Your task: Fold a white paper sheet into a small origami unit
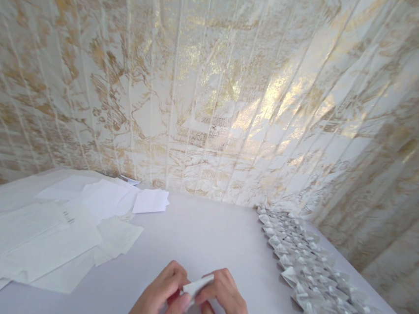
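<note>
A small folded piece of white paper (197, 286) is held between both hands, just above the table at the bottom centre. My left hand (166, 293) pinches its left end, with the thumb pressed against the near side. On the other end, the fingers of my right hand (226, 299) are closed round the paper. Part of the folded piece is hidden behind the fingers, so its full shape does not show.
On the left lies a spread of loose white paper sheets (49, 240). A small stack of paper pieces (151, 201) sits at the back. Rows of folded paper pieces (316, 281) run along the right side of the white table (209, 231). Behind hangs a gold-patterned curtain (201, 87).
</note>
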Motion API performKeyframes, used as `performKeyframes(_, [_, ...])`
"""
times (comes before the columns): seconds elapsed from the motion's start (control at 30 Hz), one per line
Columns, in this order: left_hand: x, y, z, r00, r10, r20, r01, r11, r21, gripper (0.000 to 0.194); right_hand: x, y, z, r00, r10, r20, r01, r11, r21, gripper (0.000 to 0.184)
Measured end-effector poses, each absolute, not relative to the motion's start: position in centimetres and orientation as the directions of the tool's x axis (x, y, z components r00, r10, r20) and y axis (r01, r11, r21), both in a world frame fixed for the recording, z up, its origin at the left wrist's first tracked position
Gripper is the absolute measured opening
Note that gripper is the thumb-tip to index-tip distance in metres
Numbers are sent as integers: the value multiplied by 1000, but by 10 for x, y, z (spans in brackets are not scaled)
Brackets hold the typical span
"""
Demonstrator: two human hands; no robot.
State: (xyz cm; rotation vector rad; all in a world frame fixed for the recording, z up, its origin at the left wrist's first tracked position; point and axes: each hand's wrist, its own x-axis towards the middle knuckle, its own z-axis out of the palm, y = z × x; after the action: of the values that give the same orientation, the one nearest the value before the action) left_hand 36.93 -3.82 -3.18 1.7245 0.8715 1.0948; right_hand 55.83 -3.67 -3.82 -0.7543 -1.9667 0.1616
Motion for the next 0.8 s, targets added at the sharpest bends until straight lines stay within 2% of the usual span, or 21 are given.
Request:
performKeyframes(0.07, [370,-37,-31,369,903,221,-14,-232,973,48,561,-37,-31,-325,549,770,428,811,-398,25])
performKeyframes(0.13, [371,-35,-34,391,916,85,-163,-22,986,54,563,-37,-27,-345,536,771,427,821,-380,24])
performKeyframes(0.2, [374,-32,-39,429,903,-29,-300,173,938,56,564,-37,-28,-366,522,770,449,824,-346,25])
performKeyframes(0.27, [377,-30,-44,477,876,-68,-376,273,885,56,565,-37,-33,-378,510,772,490,818,-301,29])
performKeyframes(0.43, [379,-28,-54,506,860,-68,-423,316,849,43,563,-36,-48,-423,462,780,577,801,-161,39])
performKeyframes(0.5, [378,-27,-53,448,892,-64,-421,274,865,40,564,-36,-50,-424,466,777,569,804,-172,43])
performKeyframes(0.63, [375,-28,-47,402,915,-18,-397,191,898,43,564,-35,-52,-326,531,782,508,796,-329,46])
performKeyframes(0.8, [373,-30,-44,424,906,7,-349,156,924,45,563,-38,-49,-210,623,753,358,766,-534,32])
